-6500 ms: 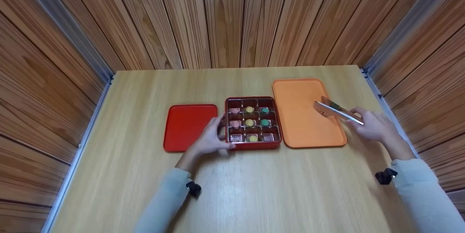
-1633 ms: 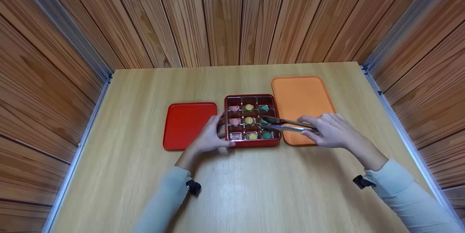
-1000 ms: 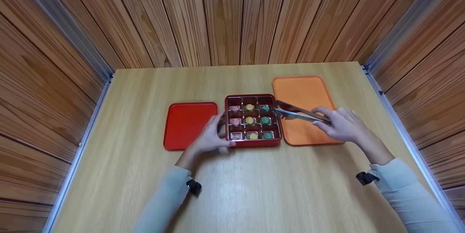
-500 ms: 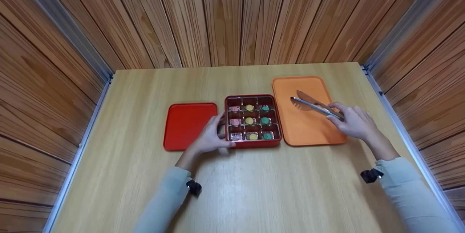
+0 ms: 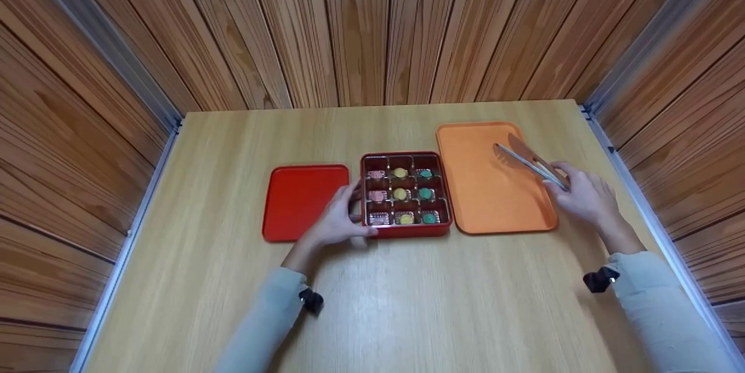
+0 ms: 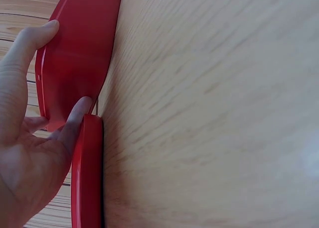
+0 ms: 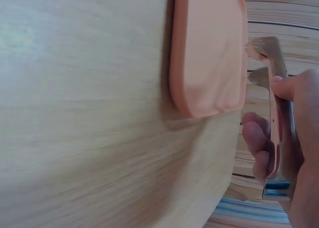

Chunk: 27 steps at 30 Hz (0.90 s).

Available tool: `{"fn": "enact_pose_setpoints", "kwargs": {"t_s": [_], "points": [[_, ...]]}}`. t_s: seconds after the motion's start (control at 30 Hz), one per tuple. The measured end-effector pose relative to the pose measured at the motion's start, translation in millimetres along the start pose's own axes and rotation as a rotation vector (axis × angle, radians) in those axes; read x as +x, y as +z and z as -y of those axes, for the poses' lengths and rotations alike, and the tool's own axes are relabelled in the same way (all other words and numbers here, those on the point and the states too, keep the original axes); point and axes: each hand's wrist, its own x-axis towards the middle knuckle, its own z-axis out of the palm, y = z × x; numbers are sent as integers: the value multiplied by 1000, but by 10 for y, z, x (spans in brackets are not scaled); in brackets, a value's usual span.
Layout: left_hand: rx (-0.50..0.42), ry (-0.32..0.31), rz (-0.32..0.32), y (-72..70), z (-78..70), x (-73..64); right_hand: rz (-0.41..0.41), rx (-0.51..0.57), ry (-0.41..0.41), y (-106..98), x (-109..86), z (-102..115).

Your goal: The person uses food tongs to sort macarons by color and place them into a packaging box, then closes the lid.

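A dark red box [image 5: 410, 233] with a clear divided insert stands mid-table. Small round sweets sit in its cups: two pink [image 5: 377, 195] at left, three yellow [image 5: 400, 194] in the middle column, three green [image 5: 426, 193] at right. The near-left cup [image 5: 379, 219] shows only the insert. My left hand [image 5: 336, 221] grips the box's near-left corner, thumb on the front wall, fingers along the left side, as the left wrist view confirms. My right hand [image 5: 585, 195] holds metal serving tongs [image 7: 284, 113], tips apart and nothing between them, over the orange tray's right edge.
An orange tray [image 5: 489, 204] lies close against the box's right side, with nothing on it. To the left lies a flat red lid-like tray [image 5: 291, 204], near my left fingers. Wooden panels [image 5: 372, 41] wall in the table's back and sides.
A green sweet has come into the near-right cup, which was without one at first. My right hand has drawn the tongs from the box rightward over the orange tray. My left hand stays put.
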Motion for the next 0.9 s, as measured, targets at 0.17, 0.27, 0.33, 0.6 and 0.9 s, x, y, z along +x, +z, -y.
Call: {"fn": "enact_pose_setpoints", "kwargs": {"t_s": [0.17,0.27,0.33,0.6,0.9], "points": [[0,12,3,4,13,7,-14,6,81,28,25,-70],[0,20,4,3,15,3,-32,9,117,46,47,-116],[0,22,2,-2,13,2,-41,17,134,54,65,-147],[22,-2,6,-18,-23,11,-57,56,213,84,120,-283],[28,0,7,-12,-21,-14,-33,83,313,153,129,-386]]}}
